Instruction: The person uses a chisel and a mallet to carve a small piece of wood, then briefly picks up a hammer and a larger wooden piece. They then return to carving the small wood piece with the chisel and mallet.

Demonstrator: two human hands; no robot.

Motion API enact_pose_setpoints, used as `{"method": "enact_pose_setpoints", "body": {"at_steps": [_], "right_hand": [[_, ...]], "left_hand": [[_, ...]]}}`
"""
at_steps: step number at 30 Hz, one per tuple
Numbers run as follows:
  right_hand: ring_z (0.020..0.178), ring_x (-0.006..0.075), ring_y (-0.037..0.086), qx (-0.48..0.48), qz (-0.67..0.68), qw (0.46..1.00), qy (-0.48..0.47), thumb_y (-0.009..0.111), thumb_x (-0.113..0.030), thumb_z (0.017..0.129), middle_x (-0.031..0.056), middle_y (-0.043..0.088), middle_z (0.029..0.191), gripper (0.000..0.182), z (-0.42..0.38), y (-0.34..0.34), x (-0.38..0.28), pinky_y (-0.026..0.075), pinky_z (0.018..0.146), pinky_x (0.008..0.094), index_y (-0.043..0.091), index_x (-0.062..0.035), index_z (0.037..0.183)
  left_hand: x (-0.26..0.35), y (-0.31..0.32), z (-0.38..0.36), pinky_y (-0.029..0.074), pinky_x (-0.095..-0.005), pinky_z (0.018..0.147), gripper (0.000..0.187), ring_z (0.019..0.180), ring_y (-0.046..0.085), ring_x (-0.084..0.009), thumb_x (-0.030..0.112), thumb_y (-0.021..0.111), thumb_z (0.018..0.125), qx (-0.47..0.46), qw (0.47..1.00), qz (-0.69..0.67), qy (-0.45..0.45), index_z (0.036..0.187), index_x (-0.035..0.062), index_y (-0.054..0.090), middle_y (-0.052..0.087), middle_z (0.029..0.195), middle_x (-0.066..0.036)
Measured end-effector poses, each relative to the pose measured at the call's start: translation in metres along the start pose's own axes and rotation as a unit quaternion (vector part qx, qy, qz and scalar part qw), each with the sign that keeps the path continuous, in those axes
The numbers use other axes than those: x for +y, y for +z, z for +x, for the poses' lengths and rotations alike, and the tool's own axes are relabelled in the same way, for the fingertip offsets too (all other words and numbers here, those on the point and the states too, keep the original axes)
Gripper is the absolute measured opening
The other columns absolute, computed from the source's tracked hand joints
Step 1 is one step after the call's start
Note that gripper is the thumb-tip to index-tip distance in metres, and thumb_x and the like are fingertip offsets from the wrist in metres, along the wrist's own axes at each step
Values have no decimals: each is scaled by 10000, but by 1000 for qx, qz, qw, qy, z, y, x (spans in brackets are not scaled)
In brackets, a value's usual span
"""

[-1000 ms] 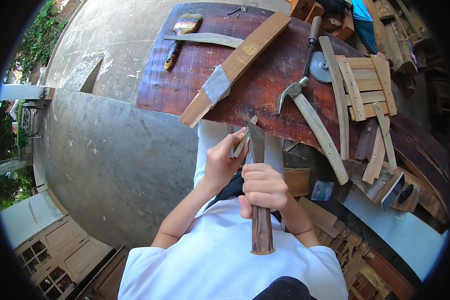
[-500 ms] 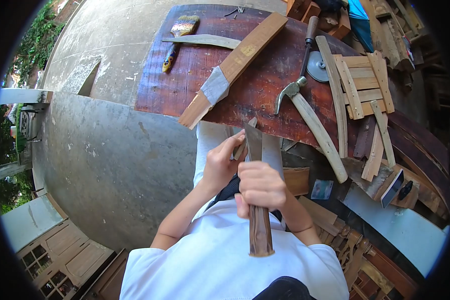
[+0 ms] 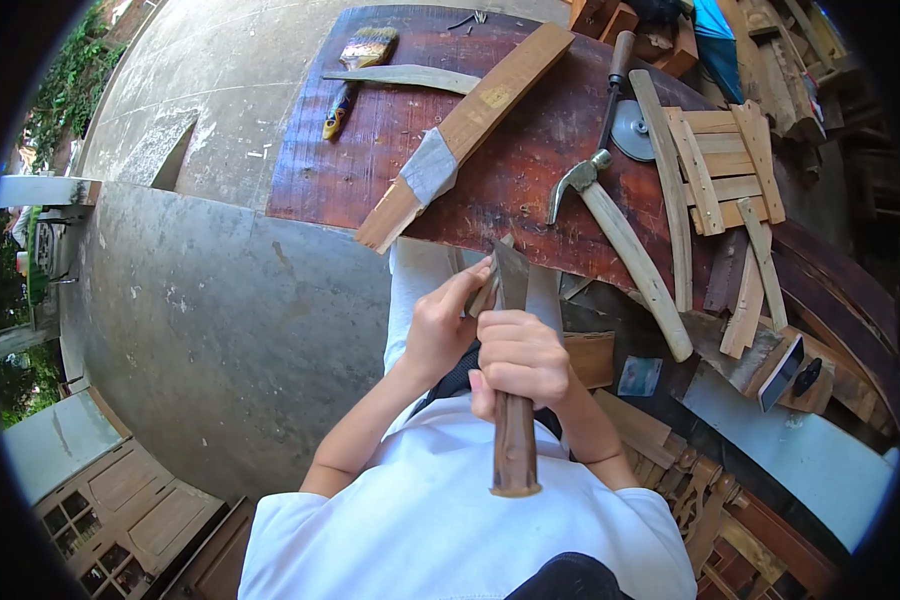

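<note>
My right hand (image 3: 520,362) is wrapped round the thick wooden handle of a knife (image 3: 511,278), its broad grey blade pointing away from me. The handle's butt end stands out below my fist, over the white shirt. In my left hand (image 3: 442,325) a thin wood strip (image 3: 482,298) is pinched, with its far end showing just beyond the blade. The blade lies along the strip, close to my left fingertips. Both hands are above my lap, near the front edge of the reddish-brown table (image 3: 370,190). Part of the strip is hidden behind my fingers and the blade.
On the table lie a claw hammer (image 3: 625,255), a wooden plank (image 3: 500,95) with grey wrapping, a paintbrush (image 3: 361,72), a curved wood strip (image 3: 405,77), a wooden-handled tool (image 3: 615,85) and a grey disc (image 3: 631,132). Slatted wood pieces (image 3: 730,165) and a phone (image 3: 781,373) are at right.
My right hand and the knife have shifted slightly, with the handle's butt end moving up and a little left in view. My left hand keeps its hold on the wood strip.
</note>
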State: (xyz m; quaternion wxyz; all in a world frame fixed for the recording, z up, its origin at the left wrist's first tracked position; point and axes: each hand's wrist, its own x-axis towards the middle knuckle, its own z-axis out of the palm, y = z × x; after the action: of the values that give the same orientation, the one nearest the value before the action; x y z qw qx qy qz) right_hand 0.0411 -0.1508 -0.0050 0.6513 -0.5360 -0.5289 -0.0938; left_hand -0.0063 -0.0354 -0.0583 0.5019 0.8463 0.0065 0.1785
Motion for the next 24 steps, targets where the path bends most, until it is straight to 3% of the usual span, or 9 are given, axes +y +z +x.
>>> {"method": "enact_pose_setpoints", "body": {"at_steps": [8,10,15,18,24], "right_hand": [[413,204,330,1,-9,1000,0,547,112,567,55,341,517,241,1,3,1,303,419,308,358,-32,535],[456,216,400,-33,-14,999,0,626,50,575,55,351,537,258,3,-5,-7,361,457,327,385,-36,547],[442,228,379,16,-66,997,31,600,66,547,53,343,528,237,-7,-2,18,342,443,338,387,-38,551],[464,240,409,-9,-5,1000,28,625,52,571,68,375,545,242,-4,-6,-3,362,461,342,398,-34,559],[447,222,378,11,-62,997,37,596,77,542,54,355,535,236,-7,-5,15,359,454,331,387,-33,549]], "left_hand": [[2,-3,0,559,-359,758,273,947,669,-342,-21,705,755,-10,1000,-13,-17,998,-30,580,668,1096,-190],[1,0,-2,557,-363,760,306,951,668,-344,-38,703,731,4,1000,-13,-13,1011,-33,580,665,1102,-191],[3,-4,-3,556,-366,765,303,952,662,-357,-38,700,731,-19,1000,-9,-16,1009,-26,579,664,1104,-191],[1,-2,-5,554,-374,771,301,959,656,-364,-36,696,731,-4,999,-13,-31,1008,-20,579,662,1107,-193],[3,-6,-2,561,-365,760,240,955,663,-352,-3,704,772,-20,999,-20,-18,977,-25,580,666,1094,-192]]}}
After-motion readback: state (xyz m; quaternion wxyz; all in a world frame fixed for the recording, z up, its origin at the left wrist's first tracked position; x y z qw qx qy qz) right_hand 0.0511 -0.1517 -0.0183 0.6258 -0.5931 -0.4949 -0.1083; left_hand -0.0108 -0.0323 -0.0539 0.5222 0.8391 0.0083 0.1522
